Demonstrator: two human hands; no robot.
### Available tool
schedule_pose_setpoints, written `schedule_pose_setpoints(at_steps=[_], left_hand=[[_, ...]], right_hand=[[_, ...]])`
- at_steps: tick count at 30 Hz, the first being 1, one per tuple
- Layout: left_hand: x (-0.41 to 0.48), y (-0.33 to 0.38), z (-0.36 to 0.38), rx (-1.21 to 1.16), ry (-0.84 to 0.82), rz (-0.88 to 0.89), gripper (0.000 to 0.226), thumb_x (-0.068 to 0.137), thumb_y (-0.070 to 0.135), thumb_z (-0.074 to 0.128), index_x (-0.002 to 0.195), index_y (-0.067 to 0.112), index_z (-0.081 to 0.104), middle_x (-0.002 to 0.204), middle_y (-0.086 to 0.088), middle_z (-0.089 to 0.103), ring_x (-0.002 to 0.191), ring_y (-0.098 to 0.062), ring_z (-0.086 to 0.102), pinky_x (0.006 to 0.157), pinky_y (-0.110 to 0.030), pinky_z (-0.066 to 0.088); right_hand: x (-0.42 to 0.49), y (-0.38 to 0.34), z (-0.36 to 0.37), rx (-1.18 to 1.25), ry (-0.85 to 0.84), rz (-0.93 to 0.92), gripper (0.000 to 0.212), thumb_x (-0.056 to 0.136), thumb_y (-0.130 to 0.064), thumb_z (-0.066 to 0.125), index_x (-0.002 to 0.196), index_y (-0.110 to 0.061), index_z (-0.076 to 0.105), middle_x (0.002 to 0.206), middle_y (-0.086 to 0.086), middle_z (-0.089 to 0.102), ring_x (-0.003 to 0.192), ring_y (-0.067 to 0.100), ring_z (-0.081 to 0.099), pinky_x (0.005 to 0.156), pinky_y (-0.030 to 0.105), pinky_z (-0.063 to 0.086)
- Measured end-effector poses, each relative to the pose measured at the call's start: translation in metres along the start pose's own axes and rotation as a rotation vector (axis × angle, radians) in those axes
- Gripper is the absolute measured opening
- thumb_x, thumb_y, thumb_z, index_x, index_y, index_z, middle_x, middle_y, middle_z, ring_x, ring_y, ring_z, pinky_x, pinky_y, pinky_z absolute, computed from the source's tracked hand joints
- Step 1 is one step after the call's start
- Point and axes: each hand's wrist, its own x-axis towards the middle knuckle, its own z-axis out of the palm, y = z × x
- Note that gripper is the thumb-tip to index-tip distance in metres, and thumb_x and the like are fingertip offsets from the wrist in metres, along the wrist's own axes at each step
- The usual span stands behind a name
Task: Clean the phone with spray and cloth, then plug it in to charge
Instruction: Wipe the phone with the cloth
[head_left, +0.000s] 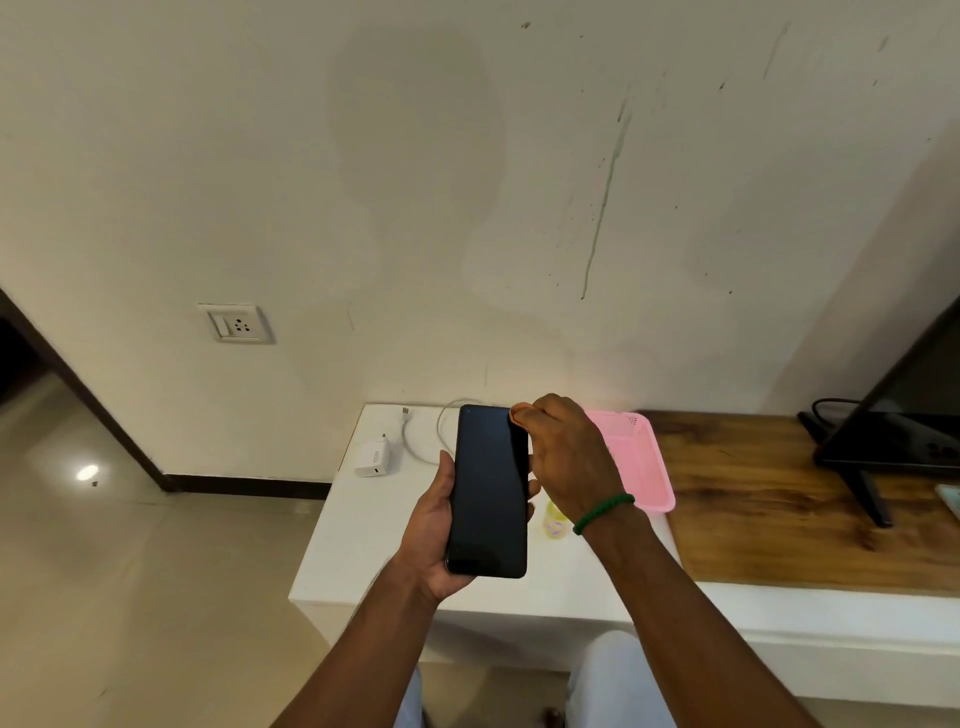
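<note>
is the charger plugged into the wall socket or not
Not plugged in. The white charger lies on the white table beside its cable, and the wall socket has nothing in it.

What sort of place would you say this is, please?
Probably a living room or bedroom at home: a television on a wooden-topped unit, a wall socket and a tiled floor.
</note>
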Motion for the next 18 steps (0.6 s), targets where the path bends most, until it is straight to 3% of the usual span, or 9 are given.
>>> schedule_pose_setpoints(at_steps=[9, 13, 15, 18], left_hand=[[0.002, 0.001, -0.008, 0.004, 0.045, 0.009, 0.061, 0.081, 0.060, 0.051, 0.112, 0.012, 0.072, 0.109, -0.018, 0.070, 0.091, -0.034, 0.069, 0.084, -0.045, 0.055], [0.004, 0.004, -0.010, 0.009, 0.059, 0.024, 0.060, 0.079, 0.062, 0.050, 0.106, 0.013, 0.074, 0.102, -0.017, 0.071, 0.087, -0.031, 0.070, 0.078, -0.043, 0.058], [0.003, 0.006, -0.008, 0.005, 0.050, 0.024, 0.061, 0.080, 0.062, 0.049, 0.108, 0.014, 0.074, 0.105, -0.016, 0.071, 0.090, -0.031, 0.069, 0.082, -0.044, 0.056], [0.002, 0.006, -0.006, 0.000, 0.038, 0.017, 0.066, 0.085, 0.063, 0.043, 0.122, 0.014, 0.066, 0.123, -0.015, 0.064, 0.106, -0.030, 0.063, 0.100, -0.046, 0.045]], right_hand=[[-0.009, -0.010, 0.004, -0.018, 0.042, -0.055, 0.021, 0.077, -0.001, 0.055, 0.093, 0.003, 0.068, 0.077, 0.017, 0.064, 0.069, 0.031, 0.060, 0.062, 0.033, 0.052], [-0.029, -0.016, 0.011, -0.042, 0.002, -0.084, 0.019, 0.077, -0.001, 0.071, 0.096, 0.001, 0.068, 0.080, 0.016, 0.066, 0.071, 0.030, 0.063, 0.061, 0.033, 0.055], [-0.039, -0.018, 0.014, -0.046, -0.010, -0.088, 0.023, 0.075, -0.005, 0.075, 0.097, 0.000, 0.068, 0.082, 0.015, 0.067, 0.071, 0.027, 0.063, 0.061, 0.032, 0.057], [-0.049, -0.019, 0.017, -0.044, -0.028, -0.091, 0.026, 0.072, -0.003, 0.077, 0.097, -0.001, 0.068, 0.083, 0.014, 0.067, 0.070, 0.027, 0.063, 0.059, 0.035, 0.058]])
